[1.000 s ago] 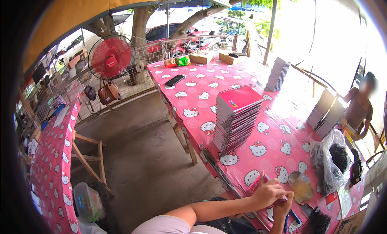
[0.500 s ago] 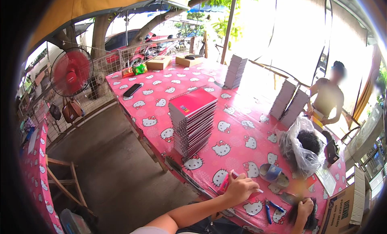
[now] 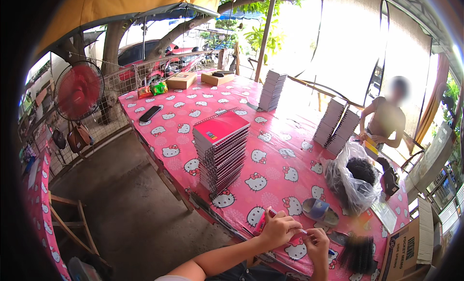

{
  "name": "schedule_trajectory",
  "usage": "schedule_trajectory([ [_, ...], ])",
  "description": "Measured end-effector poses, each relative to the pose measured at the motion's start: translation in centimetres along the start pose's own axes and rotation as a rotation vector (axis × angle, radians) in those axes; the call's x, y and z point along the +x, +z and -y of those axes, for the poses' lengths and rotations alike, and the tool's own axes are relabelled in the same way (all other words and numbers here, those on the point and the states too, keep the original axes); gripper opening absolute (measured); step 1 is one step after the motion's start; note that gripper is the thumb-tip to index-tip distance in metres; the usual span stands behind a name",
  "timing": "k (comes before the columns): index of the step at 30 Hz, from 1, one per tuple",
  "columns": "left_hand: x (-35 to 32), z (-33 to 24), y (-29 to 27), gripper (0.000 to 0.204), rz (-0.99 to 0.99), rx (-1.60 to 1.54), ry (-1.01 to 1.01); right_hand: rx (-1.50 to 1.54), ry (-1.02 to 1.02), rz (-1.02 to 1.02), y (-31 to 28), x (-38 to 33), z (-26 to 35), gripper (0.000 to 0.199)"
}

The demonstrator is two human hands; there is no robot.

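My left hand is closed around a small pink-red notebook near the table's front edge and hides most of it. My right hand meets its fingertips at the notebook's right side, pinching; whatever is between them is too small to make out. Beside my right hand lies a bundle of black spiral binding coils. Blue-handled pliers are mostly covered by that hand. Ahead and to the left rises a tall stack of spiral notebooks with a pink-red cover on top.
A blue-grey roll-like object and a plastic bag of black coils lie beyond my hands. An open cardboard box stands at right. Farther off are more notebook stacks, a phone and a seated person.
My right hand has left the black coils and moved left to meet my left hand's fingertips. It now covers most of the pliers. The whole view has shifted slightly.
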State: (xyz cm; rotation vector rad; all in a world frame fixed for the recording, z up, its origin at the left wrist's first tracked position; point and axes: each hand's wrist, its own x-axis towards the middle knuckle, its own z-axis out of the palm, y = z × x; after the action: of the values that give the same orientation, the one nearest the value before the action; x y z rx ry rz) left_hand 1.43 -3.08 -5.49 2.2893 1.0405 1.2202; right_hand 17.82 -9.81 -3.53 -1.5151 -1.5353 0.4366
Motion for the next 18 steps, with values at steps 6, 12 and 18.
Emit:
schedule_trajectory([
  [6, -0.2, 0.0, 0.0, 0.019, 0.034, -0.009, -0.021, 0.071, 0.104, 0.005, -0.9, 0.8, 1.0, 0.016],
  [12, 0.1, 0.2, -0.7, 0.022, 0.066, -0.093, -0.050, 0.244, 0.143, 0.209, -1.8, 1.6, -0.3, 0.016],
  [18, 0.2, 0.6, -0.6, 0.018, 0.030, -0.128, 0.000, 0.174, 0.307, 0.280, -2.1, 1.5, 0.9, 0.017],
])
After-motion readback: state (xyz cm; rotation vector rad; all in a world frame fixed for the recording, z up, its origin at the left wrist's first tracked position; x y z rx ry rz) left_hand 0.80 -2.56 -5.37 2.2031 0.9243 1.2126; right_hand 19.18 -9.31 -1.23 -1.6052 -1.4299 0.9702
